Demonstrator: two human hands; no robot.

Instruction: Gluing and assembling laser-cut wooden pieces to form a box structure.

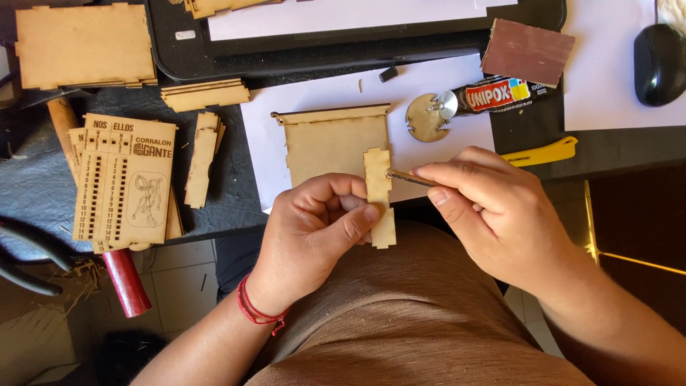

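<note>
Over our lap, just off the table's near edge, the notched wooden strip (379,196) stands with its long axis running away from us, pinched at its lower half by our left hand (318,221). Our right hand (493,207), fingers pressed together around a thin stick (411,177), brings its tip against the strip's right edge. Behind lies a wooden panel (330,139) on white paper (321,93).
</note>
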